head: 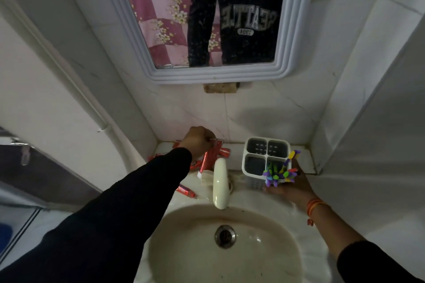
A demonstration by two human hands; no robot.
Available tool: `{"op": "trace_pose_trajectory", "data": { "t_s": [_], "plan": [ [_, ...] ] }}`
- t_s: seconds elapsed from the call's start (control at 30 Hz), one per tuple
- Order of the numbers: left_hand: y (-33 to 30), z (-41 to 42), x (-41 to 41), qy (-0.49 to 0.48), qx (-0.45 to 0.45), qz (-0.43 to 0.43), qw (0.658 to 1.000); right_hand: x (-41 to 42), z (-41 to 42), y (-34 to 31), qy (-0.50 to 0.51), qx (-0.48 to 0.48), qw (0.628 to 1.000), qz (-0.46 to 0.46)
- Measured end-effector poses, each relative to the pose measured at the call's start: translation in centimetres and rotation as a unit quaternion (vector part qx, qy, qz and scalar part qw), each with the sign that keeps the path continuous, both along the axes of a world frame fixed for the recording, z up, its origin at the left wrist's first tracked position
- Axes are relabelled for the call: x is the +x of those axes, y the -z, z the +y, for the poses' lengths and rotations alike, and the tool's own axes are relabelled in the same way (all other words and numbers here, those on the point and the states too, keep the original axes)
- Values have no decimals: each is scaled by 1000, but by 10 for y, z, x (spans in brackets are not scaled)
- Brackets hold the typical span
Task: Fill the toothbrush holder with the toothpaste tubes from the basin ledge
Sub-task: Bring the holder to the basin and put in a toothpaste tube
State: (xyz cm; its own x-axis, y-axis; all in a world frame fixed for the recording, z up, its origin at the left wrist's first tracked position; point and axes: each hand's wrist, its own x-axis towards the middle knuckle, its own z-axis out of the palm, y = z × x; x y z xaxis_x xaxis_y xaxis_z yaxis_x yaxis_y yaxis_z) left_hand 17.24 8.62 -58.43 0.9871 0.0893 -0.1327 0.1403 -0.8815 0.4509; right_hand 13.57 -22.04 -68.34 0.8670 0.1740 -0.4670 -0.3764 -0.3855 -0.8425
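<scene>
Left hand [197, 139] fingers [208, 142] are pinching the crimped end of a red toothpaste tube [210, 158], lifting it nearly upright over more red tubes [224, 151] lying on the basin ledge [165, 147] behind the cream tap [220, 182]. Right hand [291, 187] is wrapping the near side of the white four-compartment toothbrush holder [265, 156], fingers mostly hidden; colourful toothbrushes [281, 172] are filling its near-right compartment. One small red tube [186, 191] is lying apart, by the bowl.

sweatshirt [248, 20] in mirror [296, 29]: "SEATTLE" reversed | below it: "1994" | toothpaste tubes [208, 159]: print unreadable
</scene>
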Motion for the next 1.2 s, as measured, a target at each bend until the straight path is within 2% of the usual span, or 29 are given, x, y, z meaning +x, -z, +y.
{"op": "trace_pose_trajectory", "data": {
  "t_s": [0.07, 0.17, 0.23, 0.37, 0.43, 0.57, 0.67, 0.73, 0.83, 0.97, 1.07, 1.2],
  "plan": [
    [-6, 3, -1, 2, 7, 3, 1000, 0, 1, -7, 10, -3, 999, -38],
    [-17, 16, 0, -33, -2, -20, 999, 0, 4, -15, 9, 30, 989, -144],
    [-24, 27, -2, -36, 0, -21, 999, 0, 7, -14, 6, 64, 983, -170],
    [-37, 24, -5, -12, -18, -44, 999, 2, 12, -12, 13, 35, 983, -182],
    [-47, 12, -3, -20, -50, -83, 995, 3, 12, -10, 16, 17, 987, -161],
    [-75, -22, -3, -27, -143, -206, 968, 0, 13, -16, 9, 3, 999, -33],
    [-91, -51, -3, -17, -206, -264, 942, 1, 13, -21, 18, 3, 998, -52],
    [-93, -69, -1, 4, -263, -264, 928, 2, 14, -21, 15, 1, 998, -63],
    [-82, -94, 0, 42, -269, -237, 932, 3, 14, -21, 16, 13, 997, -72],
    [-77, -112, 4, 43, -301, -221, 927, 2, 16, -21, 18, 14, 996, -88],
    [-79, -116, 5, 78, -276, -210, 935, 2, 17, -17, 5, 2, 989, -148],
    [-77, -120, 2, 122, -235, -225, 938, 3, 18, -18, 2, -16, 985, -173]
  ]
}}
